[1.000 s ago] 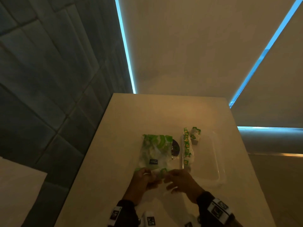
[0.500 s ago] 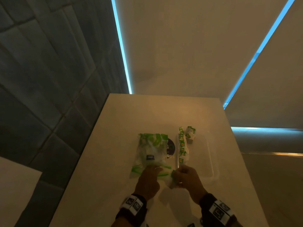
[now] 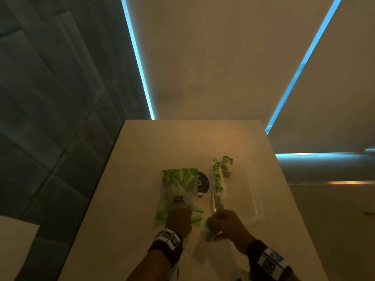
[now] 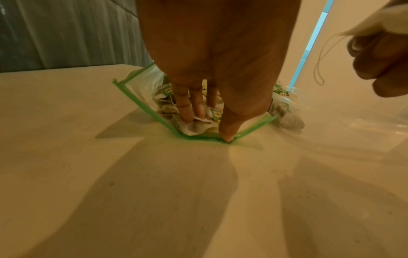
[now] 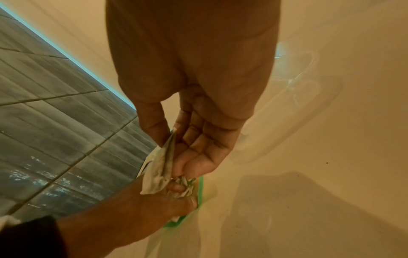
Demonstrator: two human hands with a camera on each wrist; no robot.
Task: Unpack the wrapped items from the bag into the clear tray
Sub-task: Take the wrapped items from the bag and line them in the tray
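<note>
A clear zip bag with a green rim lies on the table, mouth toward me, holding several wrapped items. My left hand reaches into the mouth with straight fingers on the items, thumb pressing the rim. To its right, my right hand pinches one wrapped item between thumb and fingers, just outside the near left corner of the clear tray. A row of wrapped items and a small cluster lie along the tray's left side.
A black round disc sits between the bag and the tray. The beige table is narrow, with its left edge against a grey tiled wall and its right edge just beyond the tray.
My left hand has slid forward into the bag's mouth. My right hand has drawn a wrapped item out and moved right, toward the tray's near corner.
</note>
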